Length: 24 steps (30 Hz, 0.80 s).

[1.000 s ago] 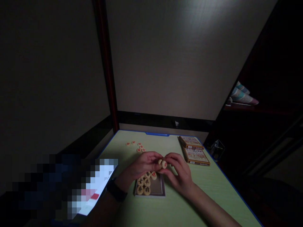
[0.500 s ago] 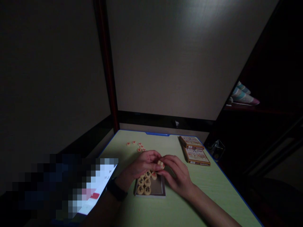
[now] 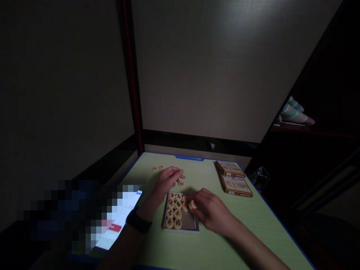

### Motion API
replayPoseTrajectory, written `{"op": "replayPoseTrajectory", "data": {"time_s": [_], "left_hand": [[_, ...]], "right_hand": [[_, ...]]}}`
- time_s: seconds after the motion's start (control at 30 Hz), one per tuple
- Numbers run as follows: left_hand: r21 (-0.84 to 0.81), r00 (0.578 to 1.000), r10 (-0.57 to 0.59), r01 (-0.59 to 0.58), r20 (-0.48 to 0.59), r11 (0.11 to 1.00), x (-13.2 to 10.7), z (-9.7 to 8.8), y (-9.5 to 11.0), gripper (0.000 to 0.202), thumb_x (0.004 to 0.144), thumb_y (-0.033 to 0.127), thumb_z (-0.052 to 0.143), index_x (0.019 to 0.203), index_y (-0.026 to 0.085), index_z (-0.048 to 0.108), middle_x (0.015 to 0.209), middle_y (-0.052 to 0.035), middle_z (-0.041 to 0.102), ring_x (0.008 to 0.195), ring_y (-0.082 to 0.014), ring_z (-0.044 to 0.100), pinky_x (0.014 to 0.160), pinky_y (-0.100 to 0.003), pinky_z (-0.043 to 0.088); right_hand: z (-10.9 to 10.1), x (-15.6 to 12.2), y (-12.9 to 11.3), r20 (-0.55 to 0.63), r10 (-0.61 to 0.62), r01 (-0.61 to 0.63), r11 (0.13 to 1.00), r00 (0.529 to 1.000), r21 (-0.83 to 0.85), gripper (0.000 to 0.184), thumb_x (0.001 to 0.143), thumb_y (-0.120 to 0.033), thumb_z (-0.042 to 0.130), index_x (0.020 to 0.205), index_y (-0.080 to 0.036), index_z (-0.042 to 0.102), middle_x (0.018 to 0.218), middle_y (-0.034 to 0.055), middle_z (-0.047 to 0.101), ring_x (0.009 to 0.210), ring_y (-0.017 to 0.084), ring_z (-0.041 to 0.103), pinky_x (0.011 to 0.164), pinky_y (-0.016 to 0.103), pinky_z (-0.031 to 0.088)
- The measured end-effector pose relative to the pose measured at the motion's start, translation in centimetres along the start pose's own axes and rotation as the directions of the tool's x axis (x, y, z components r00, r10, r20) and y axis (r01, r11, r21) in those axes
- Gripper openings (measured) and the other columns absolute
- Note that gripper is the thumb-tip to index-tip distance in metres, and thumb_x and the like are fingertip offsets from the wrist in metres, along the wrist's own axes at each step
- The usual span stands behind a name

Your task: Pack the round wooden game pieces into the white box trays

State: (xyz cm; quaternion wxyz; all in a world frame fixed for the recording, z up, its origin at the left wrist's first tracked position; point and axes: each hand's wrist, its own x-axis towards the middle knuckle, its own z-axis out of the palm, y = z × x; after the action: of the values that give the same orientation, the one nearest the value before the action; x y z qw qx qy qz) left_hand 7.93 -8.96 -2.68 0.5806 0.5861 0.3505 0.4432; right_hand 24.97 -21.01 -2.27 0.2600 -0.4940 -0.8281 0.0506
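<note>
My right hand (image 3: 209, 210) is closed, with a pale round Chinese chess piece with red marking (image 3: 192, 204) pinched in its fingers. It hovers over the right side of a shallow open box (image 3: 189, 224). Inside, black-marked pieces (image 3: 177, 214) lie flat in two columns, and red-marked ones start a third column, partly hidden by my fingers. Beyond the box, my left hand (image 3: 168, 182) has its fingers curled low over the table. A red-marked piece (image 3: 181, 183) lies by its fingertips; whatever those fingers grip is hidden.
Two red-marked pieces (image 3: 158, 168) lie at the table's back left. Two printed game boxes (image 3: 235, 184) are stacked, overlapping, at the right edge. A lit screen (image 3: 116, 221), partly pixelated, is at the left. A wall panel (image 3: 202, 75) rises behind the green table (image 3: 225, 247).
My hands have moved apart. The left went back over the loose red pieces, while the right stays by the box with a piece. More black-marked pieces in the box now show.
</note>
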Motion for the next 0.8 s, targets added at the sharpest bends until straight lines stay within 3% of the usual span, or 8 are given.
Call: {"op": "replayPoseTrajectory", "data": {"time_s": [0.1, 0.2, 0.7, 0.8], "left_hand": [[0.013, 0.997, -0.036, 0.037, -0.069, 0.999, 0.3, -0.1, -0.2, 0.030, 0.074, 0.043, 0.068, 0.085, 0.016, 0.061, 0.080, -0.0037, 0.070, 0.063, -0.0098, 0.054, 0.050, -0.018, 0.033], [0.007, 0.997, -0.045, 0.045, -0.058, 0.999, 0.2, 0.0, 0.0, 0.029, 0.072, 0.042, 0.068, 0.086, 0.017, 0.062, 0.077, -0.0035, 0.071, 0.061, -0.0099, 0.054, 0.049, -0.018, 0.031], [0.072, 1.000, 0.005, -0.005, -0.001, 0.997, -0.2, 0.5, 0.6, 0.019, 0.075, 0.034, 0.062, 0.082, 0.017, 0.061, 0.072, -0.0022, 0.066, 0.070, -0.0141, 0.061, 0.061, -0.023, 0.044], [0.218, 0.991, 0.021, -0.049, 0.132, 0.975, -0.2, 0.0, 0.5, 0.015, 0.073, 0.029, 0.065, 0.081, 0.017, 0.062, 0.077, -0.0025, 0.067, 0.076, -0.0158, 0.062, 0.071, -0.027, 0.049]], "right_hand": [[0.7, 0.0, -0.5, 0.149, 0.102, -0.094, 0.994, 0.984, -0.058, 0.028, 0.083, -0.012, 0.060, 0.110, -0.016, 0.065, 0.099, 0.0099, 0.070, 0.093, 0.023, 0.061, 0.083, 0.033, 0.049], [1.2, 0.1, -0.9, 0.211, 0.194, -0.173, 0.978, 0.958, -0.114, 0.025, 0.082, -0.012, 0.057, 0.105, -0.014, 0.066, 0.098, 0.0103, 0.068, 0.094, 0.023, 0.060, 0.085, 0.031, 0.047], [1.8, 0.4, -1.1, 0.201, 0.290, -0.283, 0.957, 0.936, -0.064, 0.048, 0.078, -0.004, 0.052, 0.123, -0.018, 0.059, 0.107, 0.0080, 0.056, 0.088, 0.018, 0.061, 0.081, 0.026, 0.046], [2.0, 0.5, -0.9, 0.202, 0.329, -0.312, 0.943, 0.922, -0.115, 0.040, 0.080, -0.005, 0.051, 0.117, -0.017, 0.060, 0.106, 0.0075, 0.055, 0.084, 0.017, 0.061, 0.075, 0.026, 0.045]]}}
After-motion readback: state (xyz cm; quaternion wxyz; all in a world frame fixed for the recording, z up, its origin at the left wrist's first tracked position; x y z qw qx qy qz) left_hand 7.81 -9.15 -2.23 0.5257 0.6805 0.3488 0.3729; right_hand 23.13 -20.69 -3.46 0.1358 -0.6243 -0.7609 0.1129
